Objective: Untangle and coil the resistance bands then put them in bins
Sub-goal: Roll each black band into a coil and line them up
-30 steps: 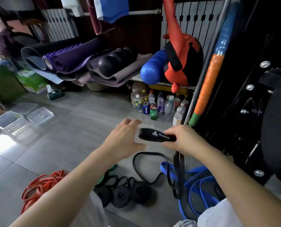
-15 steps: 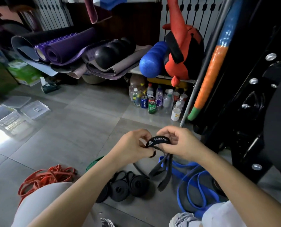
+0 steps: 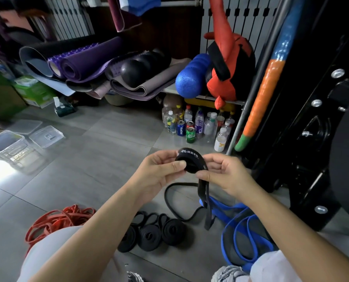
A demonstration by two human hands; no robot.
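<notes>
Between my two hands, held above the grey floor (image 3: pixel 108 159), is the black resistance band (image 3: pixel 190 160). Its end is wound into a small coil with white lettering on the outer turn. My left hand (image 3: pixel 159 173) pinches the coil's left side, thumb on the near face and fingers behind. My right hand (image 3: pixel 225 174) grips the right side, fingers curled round the band where it leaves the coil. The hands are close together, with only the coil between them. The loose length of the band hangs down from under my right hand. A thin black loop (image 3: pixel 169 197) lies on the floor beside it, and I cannot tell whether it is part of the same band. Nearer my knees, three coiled black bands (image 3: pixel 152 235) lie side by side, touching. A tangled heap of blue bands (image 3: pixel 238 233) lies to the right of them, and a heap of red bands (image 3: pixel 63 216) to the left. Well apart at the far left stand the clear bins (image 3: pixel 5 142), with two lids (image 3: pixel 46 135) just beside them. Bottles and cans (image 3: pixel 192 127) stand grouped by the far wall.
</notes>
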